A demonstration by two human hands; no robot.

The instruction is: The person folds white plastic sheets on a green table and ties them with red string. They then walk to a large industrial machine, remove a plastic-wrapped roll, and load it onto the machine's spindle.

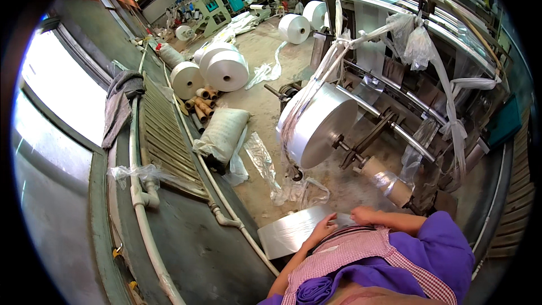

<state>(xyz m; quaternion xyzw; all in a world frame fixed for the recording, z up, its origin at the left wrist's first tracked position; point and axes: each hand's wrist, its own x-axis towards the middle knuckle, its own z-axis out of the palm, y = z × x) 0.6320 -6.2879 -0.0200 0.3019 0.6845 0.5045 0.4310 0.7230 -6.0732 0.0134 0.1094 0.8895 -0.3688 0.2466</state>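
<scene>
Close to my apron, a low roll of shiny plastic film [292, 230] lies on its side, partly hidden by my left arm. My left hand [323, 227] is at the right part of that roll, its fingers curled together. Just to its right, my right hand [364, 215] is closed, knuckles up. Pale, glossy film shows between the two hands; what their fingertips pinch is too small to make out. Ahead of them a large roll of silvery film [323, 127] hangs on a machine shaft. A brown cardboard core [387, 182] wrapped with some film sits on another bar.
The machine frame [406, 101] with metal rollers and knotted film strips stands at right. Film scraps [265, 164] litter the floor. A stuffed sack [224, 130], cardboard tubes [204, 103] and big white rolls [226, 71] lie beyond. White pipes [136, 186] run along the left wall.
</scene>
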